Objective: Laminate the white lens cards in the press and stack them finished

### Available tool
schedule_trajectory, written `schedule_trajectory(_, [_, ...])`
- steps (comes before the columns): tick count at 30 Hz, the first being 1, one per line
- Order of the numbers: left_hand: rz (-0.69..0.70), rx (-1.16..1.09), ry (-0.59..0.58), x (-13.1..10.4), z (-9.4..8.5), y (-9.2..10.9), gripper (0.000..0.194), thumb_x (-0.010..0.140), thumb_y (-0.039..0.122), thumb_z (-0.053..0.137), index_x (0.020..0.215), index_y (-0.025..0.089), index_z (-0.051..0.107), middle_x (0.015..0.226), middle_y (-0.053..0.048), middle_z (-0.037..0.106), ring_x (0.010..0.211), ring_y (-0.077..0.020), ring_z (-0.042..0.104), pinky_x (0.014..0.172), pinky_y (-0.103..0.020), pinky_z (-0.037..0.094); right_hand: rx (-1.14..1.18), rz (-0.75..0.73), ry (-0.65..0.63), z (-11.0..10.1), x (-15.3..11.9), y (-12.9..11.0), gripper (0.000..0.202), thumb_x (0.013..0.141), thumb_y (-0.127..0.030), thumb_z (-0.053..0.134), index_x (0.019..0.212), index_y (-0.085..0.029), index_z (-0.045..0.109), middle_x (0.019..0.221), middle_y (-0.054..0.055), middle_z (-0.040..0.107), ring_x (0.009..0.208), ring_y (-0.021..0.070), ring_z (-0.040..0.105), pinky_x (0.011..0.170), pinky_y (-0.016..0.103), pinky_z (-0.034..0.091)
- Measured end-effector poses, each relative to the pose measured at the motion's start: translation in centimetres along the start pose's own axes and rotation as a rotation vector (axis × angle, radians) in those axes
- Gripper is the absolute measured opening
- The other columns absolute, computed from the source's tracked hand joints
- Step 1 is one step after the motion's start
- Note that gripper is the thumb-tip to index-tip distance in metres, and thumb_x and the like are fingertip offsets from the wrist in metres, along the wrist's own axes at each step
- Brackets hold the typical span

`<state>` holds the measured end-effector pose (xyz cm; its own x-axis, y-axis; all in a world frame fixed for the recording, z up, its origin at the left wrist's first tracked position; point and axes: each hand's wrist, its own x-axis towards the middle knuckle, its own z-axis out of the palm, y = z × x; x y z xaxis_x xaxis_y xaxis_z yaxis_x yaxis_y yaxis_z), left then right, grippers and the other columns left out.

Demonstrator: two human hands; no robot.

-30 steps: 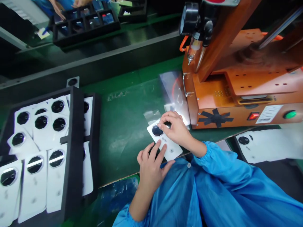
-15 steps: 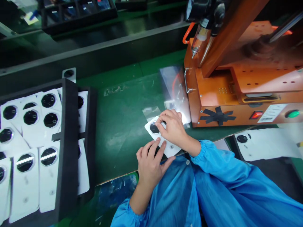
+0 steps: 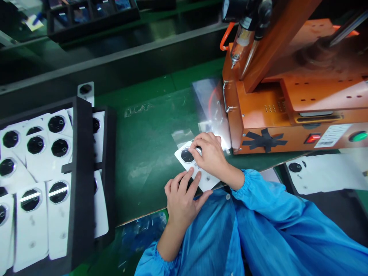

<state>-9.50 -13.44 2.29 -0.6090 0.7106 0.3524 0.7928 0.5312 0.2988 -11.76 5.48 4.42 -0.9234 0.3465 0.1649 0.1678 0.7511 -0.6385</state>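
A white panel [image 3: 207, 179] with a dark octagonal window lies tilted on the green table at its front edge, close to my body. My left hand [image 3: 184, 195] rests along the panel's lower left edge, its fingers spread. Over the panel's upper right is my right hand [image 3: 211, 153], thumb and index finger pinched together beside the octagonal window. Whatever sits between those fingertips is too small to make out. Just behind the panel lies a small clear film piece [image 3: 183, 138].
At the left, a black tray [image 3: 83, 184] holds several white panels [image 3: 31, 230]. An orange machine [image 3: 258, 126] stands at the right, with clear plastic sheets [image 3: 211, 111] beside it. More white panels [image 3: 322, 176] lie on a black surface at the lower right.
The view has shifted slightly. Both hands keep nearly the same pose on the panel.
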Motion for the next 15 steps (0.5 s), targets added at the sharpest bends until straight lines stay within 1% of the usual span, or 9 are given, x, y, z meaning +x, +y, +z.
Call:
schedule_trajectory(6, [0.006,0.005,-0.011,-0.03,0.02,0.06,0.055,0.084,0.054,0.076,0.128,0.023,0.068,0.134,-0.012,0.068,0.116,-0.0309,0.060,0.097,-0.046,0.037,-0.019,-0.009,0.003,0.07,0.00,0.11,0.013,0.094,-0.025,0.065,0.082,-0.021,0.070,0.103,0.004,0.068,0.098,0.0225,0.054,0.083,0.038,0.028])
schedule_trajectory(10, [0.016,0.010,0.003,-0.03,0.01,0.15,0.055,0.084,0.054,0.076,0.128,0.023,0.069,0.134,-0.012,0.069,0.116,-0.0307,0.060,0.097,-0.046,0.037,-0.045,-0.018,0.016,0.09,0.04,0.05,0.014,0.094,-0.025,0.064,0.082,-0.021,0.071,0.101,0.004,0.068,0.098,0.0224,0.055,0.084,0.038,0.028])
schedule_trajectory(15, [-0.001,0.000,-0.012,-0.04,-0.03,0.03,0.056,0.082,0.056,0.077,0.127,0.024,0.069,0.134,-0.011,0.068,0.117,-0.0309,0.060,0.097,-0.047,0.037,-0.069,-0.021,0.017,0.05,-0.10,0.07,0.014,0.094,-0.025,0.065,0.082,-0.021,0.071,0.101,0.004,0.068,0.097,0.0219,0.055,0.083,0.038,0.028])
